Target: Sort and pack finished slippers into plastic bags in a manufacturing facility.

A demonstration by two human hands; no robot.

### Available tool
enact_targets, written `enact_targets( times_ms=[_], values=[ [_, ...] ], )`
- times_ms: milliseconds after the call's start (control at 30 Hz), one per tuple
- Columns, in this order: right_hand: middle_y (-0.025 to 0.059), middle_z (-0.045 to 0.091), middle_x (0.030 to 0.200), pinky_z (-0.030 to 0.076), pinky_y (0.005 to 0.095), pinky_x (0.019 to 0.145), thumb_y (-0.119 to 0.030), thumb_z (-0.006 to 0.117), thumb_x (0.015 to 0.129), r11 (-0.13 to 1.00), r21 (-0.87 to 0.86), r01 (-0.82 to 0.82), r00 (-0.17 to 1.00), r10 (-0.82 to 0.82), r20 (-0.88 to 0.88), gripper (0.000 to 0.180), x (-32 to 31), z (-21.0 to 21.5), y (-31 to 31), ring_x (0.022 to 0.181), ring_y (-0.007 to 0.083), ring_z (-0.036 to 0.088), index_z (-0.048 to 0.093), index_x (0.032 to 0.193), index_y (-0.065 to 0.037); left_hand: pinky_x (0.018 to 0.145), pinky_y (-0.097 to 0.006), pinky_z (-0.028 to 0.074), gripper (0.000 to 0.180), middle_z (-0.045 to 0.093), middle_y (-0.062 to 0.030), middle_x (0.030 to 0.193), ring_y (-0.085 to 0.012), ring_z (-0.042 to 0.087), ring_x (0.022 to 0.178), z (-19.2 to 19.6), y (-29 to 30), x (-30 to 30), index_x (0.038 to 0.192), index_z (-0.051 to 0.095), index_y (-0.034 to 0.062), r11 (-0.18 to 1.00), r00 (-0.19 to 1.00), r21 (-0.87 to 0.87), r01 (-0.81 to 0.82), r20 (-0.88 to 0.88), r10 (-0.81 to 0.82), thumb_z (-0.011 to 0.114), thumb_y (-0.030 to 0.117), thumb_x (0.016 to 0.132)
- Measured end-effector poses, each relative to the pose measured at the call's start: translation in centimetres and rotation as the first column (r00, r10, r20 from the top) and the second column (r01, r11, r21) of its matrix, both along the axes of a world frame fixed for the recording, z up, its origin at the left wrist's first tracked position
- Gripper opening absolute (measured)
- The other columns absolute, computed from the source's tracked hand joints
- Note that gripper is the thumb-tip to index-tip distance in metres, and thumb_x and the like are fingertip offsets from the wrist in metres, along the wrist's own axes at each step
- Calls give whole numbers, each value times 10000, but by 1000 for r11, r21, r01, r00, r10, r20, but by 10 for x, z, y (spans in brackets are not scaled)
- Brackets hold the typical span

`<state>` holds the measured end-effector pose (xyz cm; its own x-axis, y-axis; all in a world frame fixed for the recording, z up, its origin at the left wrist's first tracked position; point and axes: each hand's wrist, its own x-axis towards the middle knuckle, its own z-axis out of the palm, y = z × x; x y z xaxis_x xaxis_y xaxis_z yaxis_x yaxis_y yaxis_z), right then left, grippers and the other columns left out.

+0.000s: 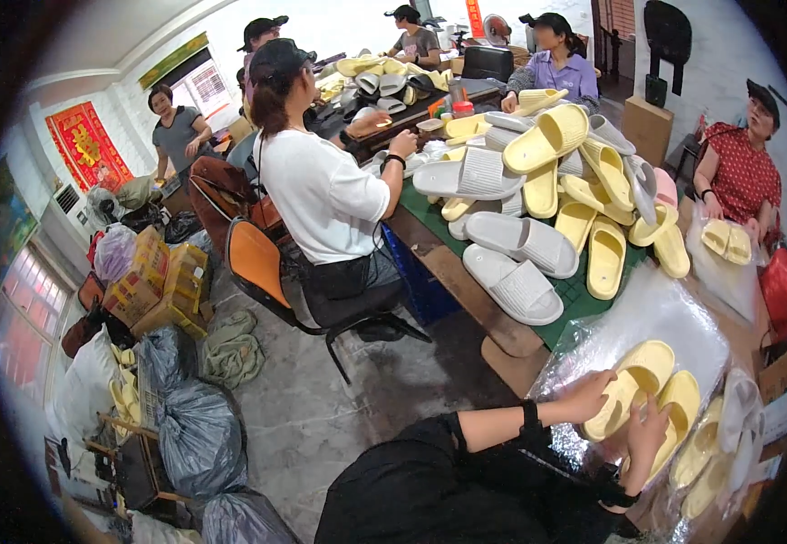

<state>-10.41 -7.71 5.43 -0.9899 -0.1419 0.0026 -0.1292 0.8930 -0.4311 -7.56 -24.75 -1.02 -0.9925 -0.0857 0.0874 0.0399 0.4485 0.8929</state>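
Note:
A pair of yellow slippers lies side by side in front of me, on clear plastic bags (547, 372). My left hand (590, 397) grips the left slipper (644, 364) by its side, thumb and fingers closed at the edge. Between the two slippers, my right hand (649, 431) is closed on the inner edge of the right slipper (681, 399); some of its fingertips are hidden. Just right of them, more yellow slippers (703, 444) and a grey pair (739, 412) sit in clear plastic.
Beyond my hands, grey slippers (513, 283) and yellow slippers (606, 258) are heaped on a green mat (420, 207). A co-worker in white (321, 181) sits on an orange-backed chair (257, 260) at left. Another person in red (742, 172) handles bagged slippers at right. Stuffed sacks (198, 431) line the floor.

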Motion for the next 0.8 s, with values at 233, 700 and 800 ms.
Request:
enact_targets(
  times_ms=[233,700,800],
  values=[
    [278,484,1268,398,539,918,-356,675,788,996,58,60,981,-49,-187,534,-2,-14,-3,1179,425,451,569,1216,-55,995,-459,389,460,536,-251,1200,-411,484,1143,18,10,3,1281,444,-17,995,999,-89,38,6,-38,547,126,856],
    [172,618,1053,426,461,830,-348,584,819,996,-64,60,981,-71,-178,450,-12,1,9,1015,337,515,627,1126,-21,1086,-465,269,402,394,-305,1370,-439,365,1271,14,-3,10,1299,523,43,913,965,-372,169,-126,-230,481,201,932],
    [186,613,1053,425,449,840,-326,584,827,991,-117,70,975,-92,-200,463,-4,7,9,1017,357,507,608,1163,-8,1074,-489,277,457,353,-289,1406,-461,359,1261,8,-2,13,1306,515,57,903,957,-401,153,-167,-236,566,153,862]
  ],
)
